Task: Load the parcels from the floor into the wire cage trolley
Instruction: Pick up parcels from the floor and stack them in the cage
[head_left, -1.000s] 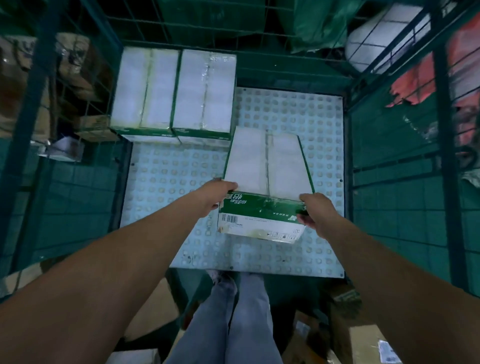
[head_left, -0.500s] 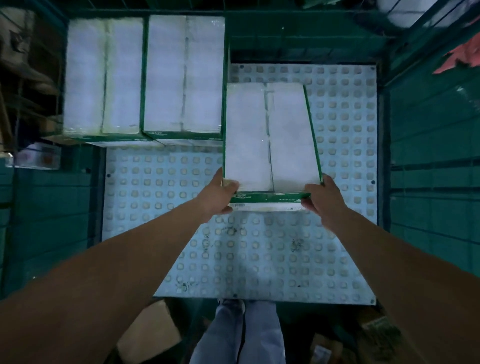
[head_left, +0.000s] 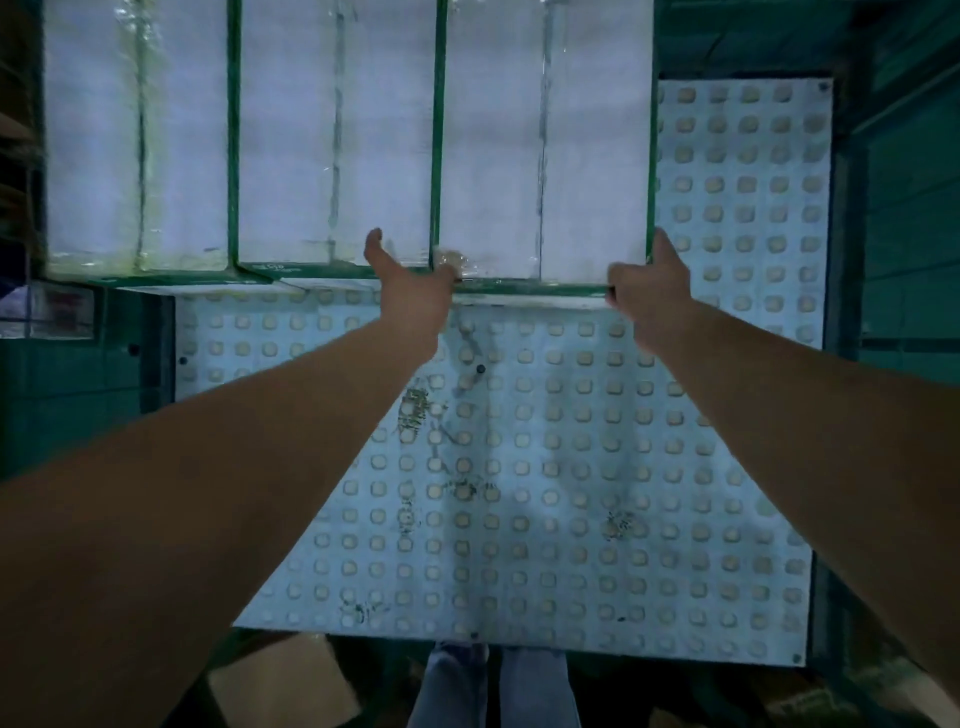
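A white parcel (head_left: 545, 156) with green edges and clear tape lies flat at the back of the wire cage trolley, on its studded pale floor panel (head_left: 519, 467). It stands side by side against two matching parcels (head_left: 332, 130) (head_left: 135, 130) on its left. My left hand (head_left: 410, 286) holds its near left corner, thumb spread over the neighbouring parcel's top. At the near right corner my right hand (head_left: 649, 291) grips it, thumb lying up along the right edge.
The trolley's green mesh wall (head_left: 904, 208) rises on the right, leaving a strip of floor panel beside the parcel. A brown cardboard box (head_left: 280, 680) lies on the ground by my legs (head_left: 493, 691), below the trolley's near edge.
Both hands have pushed the parcel away from me, from mid-floor to the back, into line with the two parcels there. My view has leaned further in over the trolley.
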